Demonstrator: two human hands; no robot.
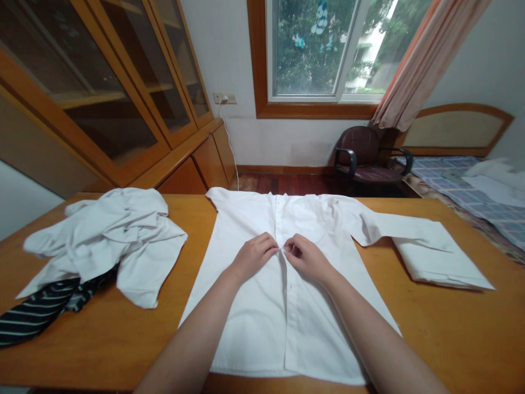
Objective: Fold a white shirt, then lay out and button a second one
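Observation:
A white button-up shirt (pixel 250 312) lies spread on the wooden table, its collar end away from me. The front placket runs down the middle, joined above my hands and parted below them. My left hand (pixel 259 251) pinches one front edge of the shirt at mid-placket. Fingertips almost meeting it, my right hand (pixel 304 256) pinches the other edge. The button between my fingers is too small to make out. One sleeve stretches right and rests over a folded white garment (pixel 443 265).
On the table (pixel 410 328), a crumpled white garment pile (pixel 118 230) lies at left, with a dark striped tie (pixel 36 314) poking out beneath it. Beyond stand a glass-door cabinet (pixel 164 137), an armchair (pixel 365 156) and a bed (pixel 463 180) at right.

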